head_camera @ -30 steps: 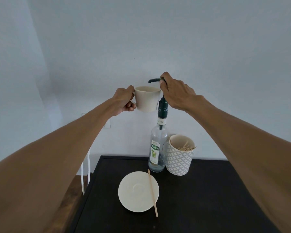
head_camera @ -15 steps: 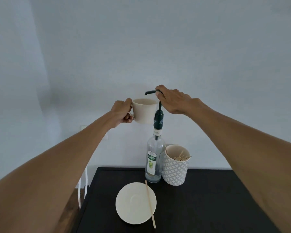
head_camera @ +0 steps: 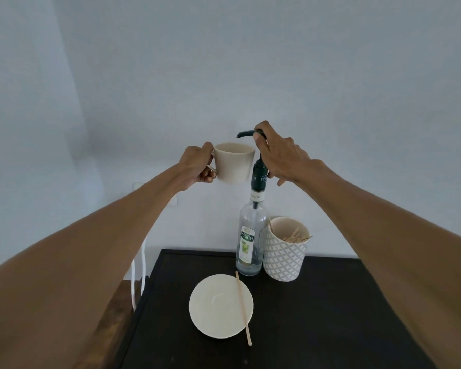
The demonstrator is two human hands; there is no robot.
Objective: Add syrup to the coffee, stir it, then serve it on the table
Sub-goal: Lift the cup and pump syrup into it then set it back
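My left hand grips the handle of a cream coffee cup, held in the air under the dark spout of a pump. My right hand rests on top of that pump head, fingers curled over it. The pump sits on a clear glass syrup bottle with a green label, standing at the back of the black table. A cream saucer lies on the table below, with a wooden stir stick resting across its right side. The cup's contents are hidden.
A white patterned cup holding several wooden sticks stands right of the bottle. A white cord hangs off the table's left edge beside a brown wooden surface. A plain wall stands close behind.
The pump head has risen from its pressed-down position and the stem shows again. Cup and both hands stay together by the spout while the view shifts.
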